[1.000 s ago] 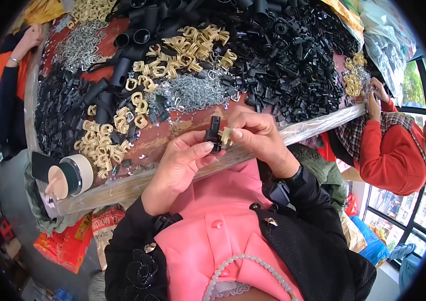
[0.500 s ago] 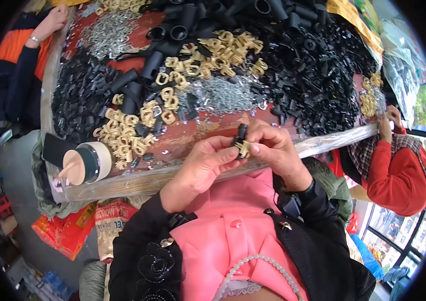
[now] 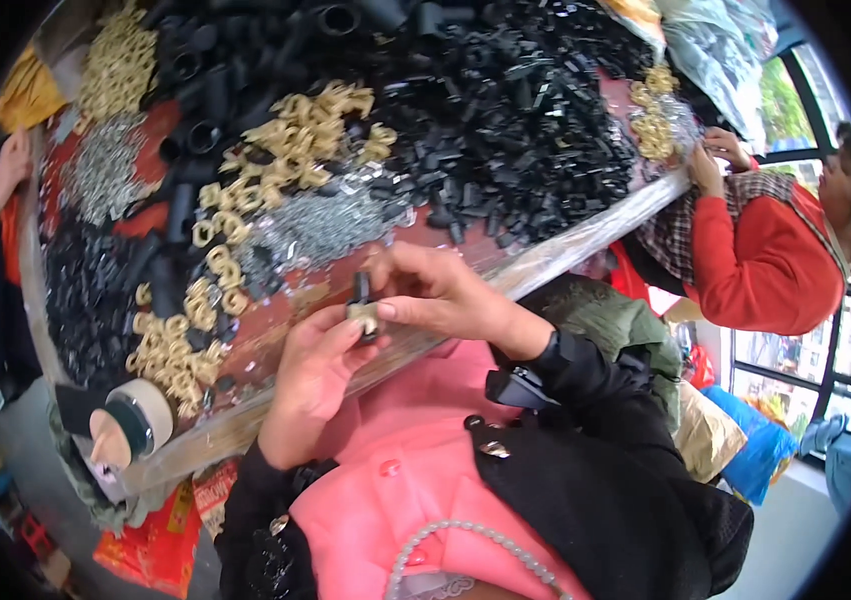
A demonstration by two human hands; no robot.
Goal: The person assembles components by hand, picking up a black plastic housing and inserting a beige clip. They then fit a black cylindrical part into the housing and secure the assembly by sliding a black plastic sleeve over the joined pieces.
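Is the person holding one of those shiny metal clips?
No, both hands pinch a small black plastic part with a tan piece.

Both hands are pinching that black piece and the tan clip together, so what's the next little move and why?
Probably press the tan clip further onto the black plastic piece. The right hand pinches the clip against the piece, which the left hand steadies from below; the two parts already touch, though whether the clip is seated is too small to tell.
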